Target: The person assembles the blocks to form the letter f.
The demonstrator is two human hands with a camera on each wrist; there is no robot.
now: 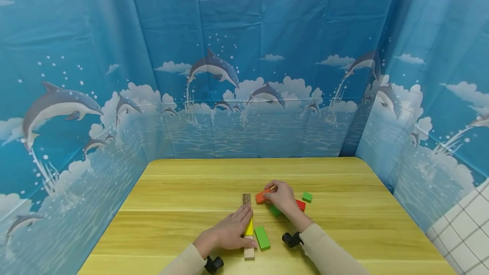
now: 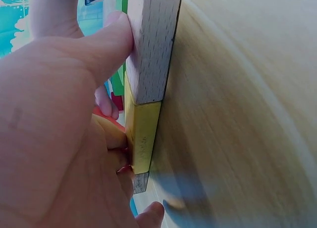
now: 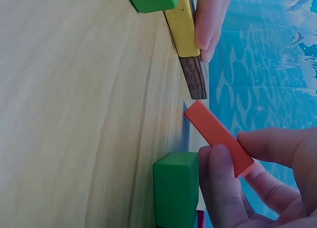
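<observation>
A row of blocks runs away from me on the table: a pale wooden block (image 1: 249, 253) nearest, a yellow block (image 1: 249, 228) in the middle and a dark brown block (image 1: 246, 199) at the far end. My left hand (image 1: 232, 229) lies across this row with its fingers extended; its thumb rests on the pale block and its fingertips touch the yellow one, partly covering both. To the right of the far end, my right hand (image 1: 282, 198) pinches an orange block (image 3: 218, 136) between thumb and fingers. That block is tilted, close to the brown block but apart from it.
A light green block (image 1: 262, 238) lies just right of the row. Under and beside the right hand are a darker green block (image 1: 275, 211) and a red block (image 1: 301, 205), with a small green block (image 1: 307, 197) further right. Dolphin-print curtains (image 1: 244, 130) surround the wooden table (image 1: 172, 190).
</observation>
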